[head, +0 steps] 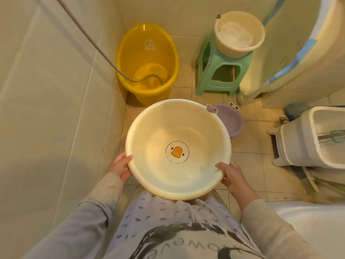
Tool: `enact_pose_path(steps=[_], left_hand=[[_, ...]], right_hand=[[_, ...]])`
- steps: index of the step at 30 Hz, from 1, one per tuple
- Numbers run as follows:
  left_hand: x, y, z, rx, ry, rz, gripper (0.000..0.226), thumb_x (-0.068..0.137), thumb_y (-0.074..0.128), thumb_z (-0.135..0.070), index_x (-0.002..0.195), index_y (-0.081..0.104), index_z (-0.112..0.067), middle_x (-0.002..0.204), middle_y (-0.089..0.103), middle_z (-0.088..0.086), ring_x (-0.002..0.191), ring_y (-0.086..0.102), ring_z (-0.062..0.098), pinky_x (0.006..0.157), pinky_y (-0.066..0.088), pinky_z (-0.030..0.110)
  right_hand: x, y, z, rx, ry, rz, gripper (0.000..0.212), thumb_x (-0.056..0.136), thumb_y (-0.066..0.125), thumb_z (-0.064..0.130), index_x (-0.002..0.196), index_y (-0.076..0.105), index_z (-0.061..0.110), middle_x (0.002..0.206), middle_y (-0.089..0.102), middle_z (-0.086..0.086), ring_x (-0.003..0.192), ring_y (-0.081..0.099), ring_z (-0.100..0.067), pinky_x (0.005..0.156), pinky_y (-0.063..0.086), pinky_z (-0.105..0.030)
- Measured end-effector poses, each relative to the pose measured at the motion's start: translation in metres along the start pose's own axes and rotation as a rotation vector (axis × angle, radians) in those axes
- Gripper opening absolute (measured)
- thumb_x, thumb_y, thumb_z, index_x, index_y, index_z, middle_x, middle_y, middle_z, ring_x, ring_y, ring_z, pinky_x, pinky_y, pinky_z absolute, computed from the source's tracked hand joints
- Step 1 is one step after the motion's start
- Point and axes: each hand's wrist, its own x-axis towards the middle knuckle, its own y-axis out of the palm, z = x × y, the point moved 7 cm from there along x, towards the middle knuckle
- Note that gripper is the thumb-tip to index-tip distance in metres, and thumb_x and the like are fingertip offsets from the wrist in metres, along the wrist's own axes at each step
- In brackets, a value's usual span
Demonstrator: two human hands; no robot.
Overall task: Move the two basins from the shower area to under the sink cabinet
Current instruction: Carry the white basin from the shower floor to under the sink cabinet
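I hold a large cream basin (pixel 149 128) with an orange duck mark on its bottom, level in front of my waist. My left hand (pixel 120 167) grips its rim at the lower left, and my right hand (pixel 232 177) grips the rim at the lower right. The basin looks empty. Behind it, on the tiled floor, sits a small purple basin (pixel 232 121) with cartoon eyes on its rim, partly hidden by the cream one.
A tall yellow tub (pixel 149 58) stands in the far corner with the shower hose (pixel 97 47) hanging into it. A cream bucket (pixel 239 33) with white cloth rests on a green stool (pixel 216 71). A white toilet (pixel 317 137) is at the right. Tiled wall lies close on the left.
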Motion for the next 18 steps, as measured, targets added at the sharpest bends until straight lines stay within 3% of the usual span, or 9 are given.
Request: enact_pose_path(steps=[6,10,13,15,18], left_hand=[[0.012,0.041,-0.024,0.121,0.009,0.117,0.045,0.091,0.050,-0.006,0.136,0.045,-0.009,0.103,0.062,0.010,0.081,0.059,0.017,0.067,0.054,0.033],[0.020,0.078,-0.042,0.274,0.003,0.234,0.043,0.092,0.048,-0.004,0.135,0.046,-0.008,0.091,0.063,0.005,0.081,0.060,0.019,0.076,0.051,0.036],[0.023,0.109,-0.054,0.431,0.001,0.324,0.032,0.091,0.050,-0.004,0.121,0.053,-0.015,0.079,0.070,0.004,0.071,0.067,0.018,0.062,0.059,0.030],[0.021,0.128,-0.060,0.554,0.008,0.378,0.025,0.090,0.052,-0.006,0.112,0.054,-0.018,0.083,0.067,0.004,0.073,0.063,0.018,0.051,0.058,0.023],[0.018,0.157,-0.059,0.716,0.004,0.494,0.026,0.090,0.052,-0.006,0.113,0.054,-0.017,0.086,0.064,0.005,0.075,0.060,0.018,0.046,0.057,0.021]], right_hand=[[-0.021,-0.021,-0.020,0.199,-0.029,-0.121,0.024,0.077,0.060,0.001,0.091,0.059,0.020,0.090,0.065,-0.005,0.079,0.060,-0.021,0.052,0.051,-0.027],[-0.043,-0.031,-0.048,0.402,-0.034,-0.235,0.025,0.076,0.061,0.000,0.089,0.060,0.022,0.088,0.066,-0.006,0.076,0.062,-0.021,0.049,0.052,-0.025],[-0.065,-0.032,-0.080,0.582,-0.024,-0.338,0.025,0.075,0.062,0.001,0.091,0.061,0.020,0.088,0.067,-0.007,0.076,0.062,-0.021,0.050,0.052,-0.026],[-0.081,-0.028,-0.107,0.688,-0.014,-0.418,0.030,0.074,0.062,0.002,0.099,0.061,0.019,0.090,0.067,-0.006,0.080,0.062,-0.022,0.056,0.052,-0.029],[-0.105,-0.014,-0.148,0.854,-0.001,-0.513,0.036,0.074,0.063,0.003,0.106,0.061,0.019,0.094,0.067,-0.007,0.084,0.062,-0.023,0.061,0.052,-0.029]])
